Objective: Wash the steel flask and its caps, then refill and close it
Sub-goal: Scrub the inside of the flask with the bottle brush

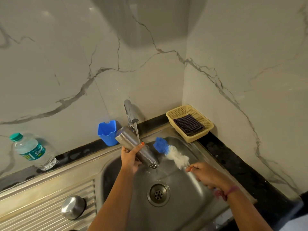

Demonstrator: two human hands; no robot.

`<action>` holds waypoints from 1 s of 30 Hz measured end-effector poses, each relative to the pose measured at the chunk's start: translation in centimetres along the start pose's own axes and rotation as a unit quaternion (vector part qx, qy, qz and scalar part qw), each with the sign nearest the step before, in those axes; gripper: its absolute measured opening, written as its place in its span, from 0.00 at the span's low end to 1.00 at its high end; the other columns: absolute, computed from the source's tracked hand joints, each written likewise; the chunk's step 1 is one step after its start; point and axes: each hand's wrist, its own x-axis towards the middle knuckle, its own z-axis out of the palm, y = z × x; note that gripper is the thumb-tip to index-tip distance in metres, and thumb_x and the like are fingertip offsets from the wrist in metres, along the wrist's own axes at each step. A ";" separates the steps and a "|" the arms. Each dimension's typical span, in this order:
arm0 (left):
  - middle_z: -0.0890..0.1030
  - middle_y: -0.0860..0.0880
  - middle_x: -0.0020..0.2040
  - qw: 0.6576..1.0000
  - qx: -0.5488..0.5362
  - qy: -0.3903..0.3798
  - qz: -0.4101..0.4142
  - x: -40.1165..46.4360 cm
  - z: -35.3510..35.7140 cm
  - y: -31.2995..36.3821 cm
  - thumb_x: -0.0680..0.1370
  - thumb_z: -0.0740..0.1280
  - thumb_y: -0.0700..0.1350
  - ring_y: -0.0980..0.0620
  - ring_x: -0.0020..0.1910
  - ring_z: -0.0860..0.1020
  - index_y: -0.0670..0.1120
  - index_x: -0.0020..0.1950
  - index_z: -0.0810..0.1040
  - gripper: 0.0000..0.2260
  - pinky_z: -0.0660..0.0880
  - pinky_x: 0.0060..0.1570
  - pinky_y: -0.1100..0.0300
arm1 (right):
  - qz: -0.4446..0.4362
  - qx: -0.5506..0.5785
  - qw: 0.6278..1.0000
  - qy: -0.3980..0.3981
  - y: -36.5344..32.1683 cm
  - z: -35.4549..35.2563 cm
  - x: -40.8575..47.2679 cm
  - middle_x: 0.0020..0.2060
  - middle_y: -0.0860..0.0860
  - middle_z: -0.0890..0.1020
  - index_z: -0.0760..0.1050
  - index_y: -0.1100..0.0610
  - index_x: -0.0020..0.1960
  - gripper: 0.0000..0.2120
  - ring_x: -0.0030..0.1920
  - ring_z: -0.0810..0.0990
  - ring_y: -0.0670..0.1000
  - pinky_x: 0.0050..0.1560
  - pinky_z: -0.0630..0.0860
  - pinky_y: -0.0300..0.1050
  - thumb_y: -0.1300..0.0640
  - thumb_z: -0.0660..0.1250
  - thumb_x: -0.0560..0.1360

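While water runs from the tap (pixel 131 114) at frame centre, the steel flask (pixel 135 144) tilts mouth-down over the sink (pixel 183 197), the left hand (pixel 130 157) wrapped round its middle. Right of it, the right hand (pixel 206 175) pinches a bottle brush (pixel 173 154). The yellow basket (pixel 190 122) holds a checked cloth (pixel 188 125); the blue cup's (pixel 107 132) contents are hidden. A steel cap (pixel 73 207) lies on the surface, lower left.

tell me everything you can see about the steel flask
The steel flask is a plain brushed-metal cylinder, uncapped, with a threaded neck. The left hand grips it round the middle, tilted over the sink, base up toward the wall, open mouth down and right. The tap's stream runs past its upper side.
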 end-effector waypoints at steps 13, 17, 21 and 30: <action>0.75 0.42 0.65 0.990 -0.134 0.025 -0.024 -1.9 -0.7 -0.1 0.74 0.72 0.37 0.37 0.64 0.74 0.50 0.70 0.66 0.28 0.74 0.55 0.29 | -0.054 -0.058 0.997 0.014 -2.4 3.2 -1.0 0.29 0.47 0.71 0.76 0.52 0.59 0.13 0.23 0.64 0.44 0.20 0.60 0.34 0.53 0.54 0.82; 0.73 0.43 0.68 0.989 -0.133 0.062 -0.004 -1.9 -1.2 -0.3 0.73 0.73 0.37 0.38 0.66 0.74 0.50 0.73 0.64 0.32 0.71 0.60 0.28 | -0.029 -0.077 0.997 0.000 -2.6 2.0 -1.6 0.32 0.48 0.75 0.77 0.50 0.55 0.12 0.23 0.65 0.45 0.22 0.60 0.35 0.52 0.55 0.81; 0.73 0.42 0.69 0.980 -0.176 0.088 -0.007 -1.6 -1.8 -0.1 0.72 0.74 0.39 0.38 0.66 0.73 0.51 0.74 0.64 0.33 0.71 0.60 0.28 | -0.023 -0.093 0.995 -0.017 -2.4 0.7 -1.9 0.29 0.49 0.74 0.76 0.48 0.55 0.11 0.24 0.65 0.45 0.24 0.62 0.37 0.52 0.55 0.82; 0.74 0.42 0.67 0.987 -0.153 0.054 -0.025 -1.9 -1.2 -0.2 0.73 0.74 0.39 0.36 0.67 0.72 0.50 0.72 0.65 0.31 0.70 0.59 0.27 | -0.058 -0.097 0.994 0.008 -2.9 2.8 -1.5 0.41 0.47 0.81 0.76 0.52 0.60 0.14 0.29 0.72 0.46 0.31 0.72 0.40 0.53 0.55 0.82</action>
